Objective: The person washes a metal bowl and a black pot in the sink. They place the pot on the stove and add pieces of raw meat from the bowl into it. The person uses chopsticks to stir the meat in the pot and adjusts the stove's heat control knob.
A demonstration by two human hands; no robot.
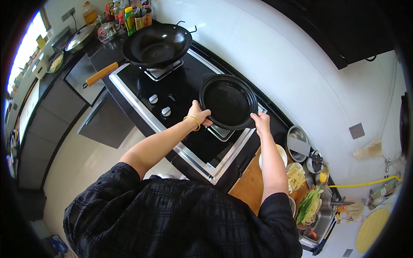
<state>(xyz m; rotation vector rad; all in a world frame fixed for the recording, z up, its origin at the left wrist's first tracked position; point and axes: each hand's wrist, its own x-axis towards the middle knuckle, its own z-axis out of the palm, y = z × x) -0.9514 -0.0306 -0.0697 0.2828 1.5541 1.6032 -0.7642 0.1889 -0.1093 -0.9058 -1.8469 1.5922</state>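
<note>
A round black cooking pot (226, 103), with no lid on it, is over the right burner of the black gas stove (133, 90). My left hand (198, 115), with a gold bracelet at the wrist, grips the pot's near left side. On its right side my right hand (260, 122) is closed on the rim or handle. The pot's inside looks dark and bare. Part of the metal pan support (222, 134) shows below the pot; whether the pot rests on it I cannot tell.
A black wok (157, 45) with a wooden handle (102, 74) sits on the left burner. Bottles (130, 21) stand behind it. To my right are a wooden board (247, 182), a steel bowl (297, 134), a cleaver (298, 146), a plate of pale strips (296, 176) and leafy greens (309, 206) by the sink.
</note>
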